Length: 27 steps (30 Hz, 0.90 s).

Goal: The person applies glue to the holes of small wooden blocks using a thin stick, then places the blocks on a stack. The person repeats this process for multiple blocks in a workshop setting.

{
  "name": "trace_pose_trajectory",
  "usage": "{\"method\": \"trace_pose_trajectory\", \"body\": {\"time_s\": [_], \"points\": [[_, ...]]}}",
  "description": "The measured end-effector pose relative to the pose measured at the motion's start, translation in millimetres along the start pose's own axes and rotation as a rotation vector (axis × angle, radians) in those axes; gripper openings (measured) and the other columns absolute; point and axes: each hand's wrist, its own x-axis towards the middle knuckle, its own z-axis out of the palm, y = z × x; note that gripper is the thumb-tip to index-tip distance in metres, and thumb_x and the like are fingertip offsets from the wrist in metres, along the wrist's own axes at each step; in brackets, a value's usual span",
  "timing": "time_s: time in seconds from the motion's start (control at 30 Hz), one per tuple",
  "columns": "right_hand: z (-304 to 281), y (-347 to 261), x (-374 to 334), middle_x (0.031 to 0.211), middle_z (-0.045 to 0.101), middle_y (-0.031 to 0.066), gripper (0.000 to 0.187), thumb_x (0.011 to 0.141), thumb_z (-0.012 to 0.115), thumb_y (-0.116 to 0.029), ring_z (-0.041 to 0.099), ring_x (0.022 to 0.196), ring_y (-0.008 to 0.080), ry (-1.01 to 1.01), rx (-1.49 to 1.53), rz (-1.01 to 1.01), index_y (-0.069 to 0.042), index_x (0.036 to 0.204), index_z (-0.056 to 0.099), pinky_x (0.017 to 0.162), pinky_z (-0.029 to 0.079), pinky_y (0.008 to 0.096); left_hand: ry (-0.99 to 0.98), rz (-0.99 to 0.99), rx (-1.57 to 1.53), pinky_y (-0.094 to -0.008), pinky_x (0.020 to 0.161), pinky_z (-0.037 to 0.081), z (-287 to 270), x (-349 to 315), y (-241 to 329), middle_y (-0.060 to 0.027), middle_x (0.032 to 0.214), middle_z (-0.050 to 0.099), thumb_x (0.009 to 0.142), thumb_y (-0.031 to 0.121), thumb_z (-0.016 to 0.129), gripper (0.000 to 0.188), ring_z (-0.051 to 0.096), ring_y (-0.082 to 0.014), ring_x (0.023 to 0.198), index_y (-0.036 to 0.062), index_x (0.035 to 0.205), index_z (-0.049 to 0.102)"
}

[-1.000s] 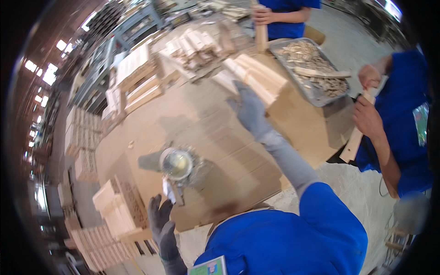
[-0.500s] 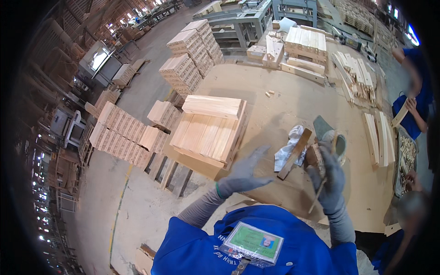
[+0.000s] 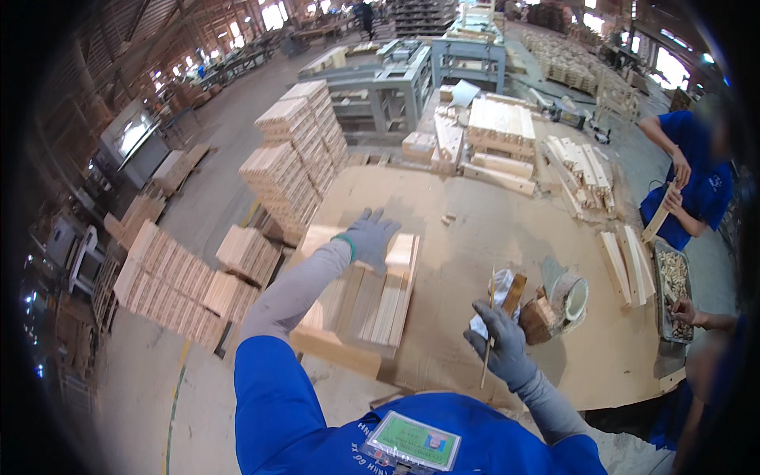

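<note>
My left hand [image 3: 370,239], in a grey glove, reaches over the stack of pale wooden pieces [image 3: 362,305] on the table's left side. Its fingers are spread across the loose pieces on top, and it grips nothing that I can see. My right hand [image 3: 504,348], also gloved, is closed around a thin wooden stick [image 3: 488,360], held roughly upright. Just beyond that hand lie a crumpled white wrapper [image 3: 501,283], a dark brown wood strip [image 3: 514,291] and a rough wood block [image 3: 537,318]. Beside the block is a round, whitish-crusted pot [image 3: 575,299] with its mouth showing.
Small dowels [image 3: 448,218] lie mid-table. Wooden blocks [image 3: 500,127] and loose strips [image 3: 584,170] occupy the far side. Tall wood stacks [image 3: 289,142] stand on the left floor. At right, a co-worker [image 3: 693,174] holds a wood piece; another person's hand [image 3: 687,312] is at a dowel tray [image 3: 673,277].
My left hand has moved from the table's near edge, forward and left, onto the wood stack. My right hand has drawn away from the pot with the stick. The view has tilted up.
</note>
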Motion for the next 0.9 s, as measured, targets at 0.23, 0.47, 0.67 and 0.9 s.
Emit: {"method": "trace_pose_trajectory", "body": {"time_s": [0.23, 0.47, 0.67, 0.9], "points": [[9, 18, -14, 0.102, 0.061, 0.0170, 0.051, 0.083, 0.070, -0.029, 0.062, 0.091, 0.0324, 0.120, -0.095, 0.057, -0.005, 0.124, 0.053, 0.077, 0.049, 0.0389, 0.008, 0.076, -0.266, -0.0401, 0.093, 0.047, 15, 8, -18, -0.0185, 0.120, 0.058, 0.055, 0.034, 0.080, 0.087, 0.057, -0.0330, 0.110, 0.0040, 0.128, 0.045], [19, 18, -4, 0.105, 0.065, 0.0185, 0.050, 0.081, 0.073, -0.029, 0.066, 0.090, 0.0309, 0.140, -0.054, 0.143, -0.005, 0.121, 0.057, 0.075, 0.053, 0.0365, -0.097, 0.062, -0.328, -0.0424, 0.093, 0.046, -5, 12, -12, -0.0213, 0.119, 0.057, 0.059, 0.035, 0.079, 0.086, 0.056, -0.0359, 0.111, 0.0018, 0.129, 0.043], [1, 9, 7, 0.104, 0.064, 0.0189, 0.041, 0.085, 0.068, -0.025, 0.065, 0.089, 0.0319, 0.179, -0.025, 0.132, -0.003, 0.118, 0.058, 0.077, 0.052, 0.0372, 0.271, -0.004, -0.446, -0.0422, 0.093, 0.046, -9, 1, -36, -0.0222, 0.121, 0.055, 0.059, 0.038, 0.081, 0.097, 0.056, -0.0372, 0.110, 0.0000, 0.135, 0.035], [-20, 6, -6, 0.101, 0.066, 0.0166, 0.043, 0.095, 0.050, -0.032, 0.067, 0.089, 0.0260, 0.521, 0.389, 0.115, 0.005, 0.117, 0.056, 0.079, 0.052, 0.0325, 0.813, 0.305, -1.092, -0.0379, 0.096, 0.046, -53, -46, -3, -0.0158, 0.127, 0.052, 0.055, 0.018, 0.088, 0.102, 0.056, -0.0276, 0.114, 0.0003, 0.138, 0.032]]}}
